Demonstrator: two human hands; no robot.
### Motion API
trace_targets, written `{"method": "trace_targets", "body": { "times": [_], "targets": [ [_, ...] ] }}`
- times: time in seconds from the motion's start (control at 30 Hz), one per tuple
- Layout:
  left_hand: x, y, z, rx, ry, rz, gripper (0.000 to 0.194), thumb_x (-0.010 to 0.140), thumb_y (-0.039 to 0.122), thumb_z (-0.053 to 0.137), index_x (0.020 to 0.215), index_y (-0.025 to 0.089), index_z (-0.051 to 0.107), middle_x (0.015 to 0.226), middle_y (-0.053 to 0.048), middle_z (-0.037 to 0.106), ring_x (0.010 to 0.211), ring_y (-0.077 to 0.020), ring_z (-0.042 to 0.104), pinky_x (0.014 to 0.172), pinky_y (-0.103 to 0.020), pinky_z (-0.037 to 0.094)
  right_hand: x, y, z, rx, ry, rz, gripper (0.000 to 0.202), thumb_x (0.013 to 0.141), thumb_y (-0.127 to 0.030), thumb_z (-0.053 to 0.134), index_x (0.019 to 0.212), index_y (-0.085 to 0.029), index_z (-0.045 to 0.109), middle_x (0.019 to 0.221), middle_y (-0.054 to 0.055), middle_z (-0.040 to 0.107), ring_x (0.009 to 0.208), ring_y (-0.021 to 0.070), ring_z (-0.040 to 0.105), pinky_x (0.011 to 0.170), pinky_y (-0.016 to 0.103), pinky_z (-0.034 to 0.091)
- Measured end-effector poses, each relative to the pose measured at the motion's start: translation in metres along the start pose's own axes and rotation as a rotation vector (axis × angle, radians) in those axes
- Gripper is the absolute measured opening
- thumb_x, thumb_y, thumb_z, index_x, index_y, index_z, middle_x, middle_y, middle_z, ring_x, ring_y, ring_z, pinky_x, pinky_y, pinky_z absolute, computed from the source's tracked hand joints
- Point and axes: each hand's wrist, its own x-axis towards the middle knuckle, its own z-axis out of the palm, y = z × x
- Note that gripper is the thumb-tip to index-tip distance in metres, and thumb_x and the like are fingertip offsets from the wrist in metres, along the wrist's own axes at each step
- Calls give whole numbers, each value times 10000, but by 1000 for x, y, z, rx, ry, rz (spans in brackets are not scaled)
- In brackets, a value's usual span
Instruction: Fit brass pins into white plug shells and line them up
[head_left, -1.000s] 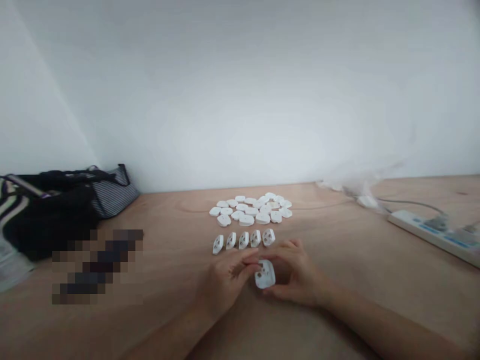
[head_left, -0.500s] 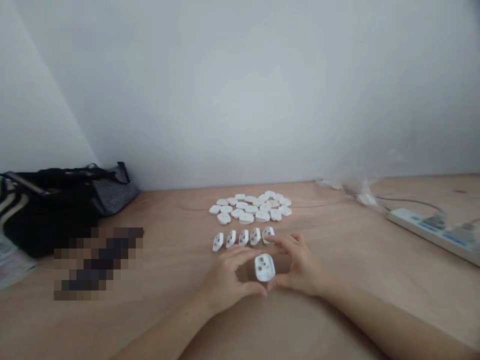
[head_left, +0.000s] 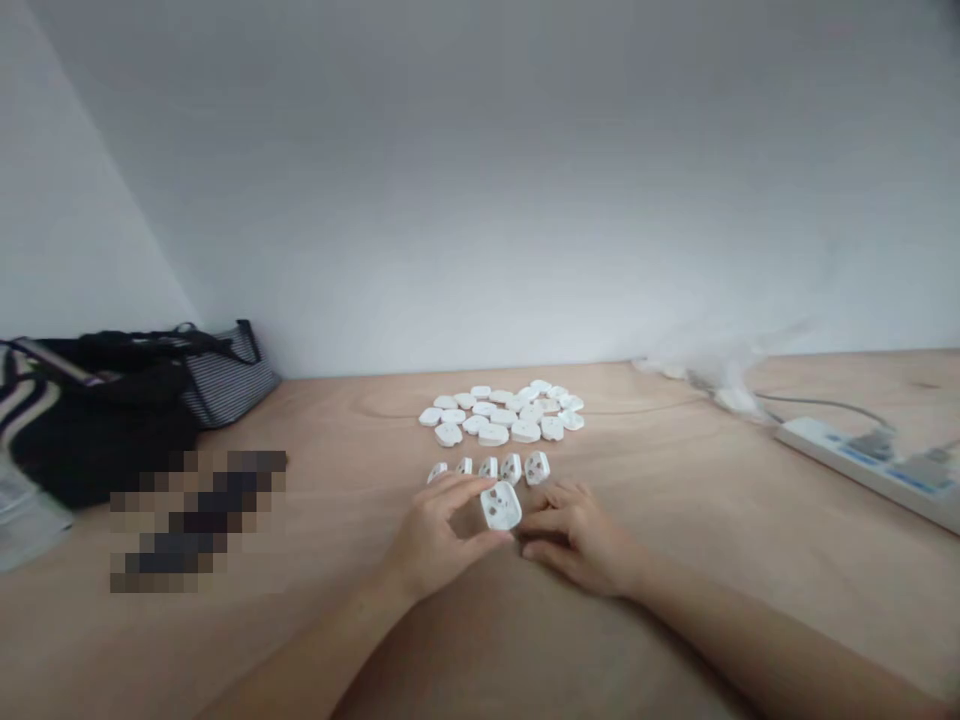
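Note:
My left hand (head_left: pixel 441 530) pinches a white plug-shaped casing (head_left: pixel 501 507) between thumb and fingers, its hollow side with small openings facing me. Just right of the casing is my right hand (head_left: pixel 581 537), low over the table, fingers apart and bent, with nothing seen in them. Beyond my hands several similar white casings stand on edge in a row, the rightmost one (head_left: pixel 537 468) fully in view, the left ones partly behind my left fingers. Farther back lies a cluster of several white casings (head_left: pixel 501 418).
A black bag (head_left: pixel 97 430) and a striped pouch (head_left: pixel 229 378) sit on the wooden table (head_left: pixel 712 500) at left, near a pixelated dark object (head_left: pixel 199 520). At right are crumpled clear plastic (head_left: pixel 727 380) and a white power strip (head_left: pixel 862 465) with a cable.
The casing has moved left and slightly up with my left hand. My right hand has come away from it and lowered, uncovering the rightmost casing in the row.

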Motion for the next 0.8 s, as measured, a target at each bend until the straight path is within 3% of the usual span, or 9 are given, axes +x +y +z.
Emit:
{"method": "trace_targets", "body": {
  "times": [0.2, 0.43, 0.63, 0.8],
  "targets": [
    [-2, 2, 4, -26, -63, 42, 452, 633, 333, 771, 1036, 183, 635, 1004, -83, 678, 929, -239, 617, 853, -368, 485, 2, 4, -1, -80, 56, 43, 65, 804, -192, 583, 782, -221, 636, 832, 19, 641, 870, 201, 532, 781, 350, 358],
    [-2, 10, 5, -11, -116, 47, 436, 640, 377, 755, 1018, 188, 646, 988, -76, 682, 921, -245, 608, 849, -379, 469, 3, 17, -16, 109, 360, 108, 191, 839, -205, 488, 950, -214, 642, 830, 55, 668, 759, 197, 582, 700, 334, 445],
    [-2, 12, 9, 5, -94, 41, 465, 626, 354, 767, 1039, 191, 629, 989, -71, 678, 910, -244, 602, 846, -385, 460, 2, 4, -10, 383, 301, 213, 150, 834, -272, 535, 888, -215, 664, 815, 25, 702, 738, 186, 633, 689, 311, 472],
    [-3, 9, 11, 29, -65, 48, 443, 632, 387, 759, 1013, 195, 640, 974, -68, 683, 902, -246, 600, 849, -391, 449, 0, -6, -13, 230, 270, 113, 93, 813, -291, 594, 800, -257, 679, 785, -6, 701, 776, 189, 597, 782, 358, 398]
  ]
}}
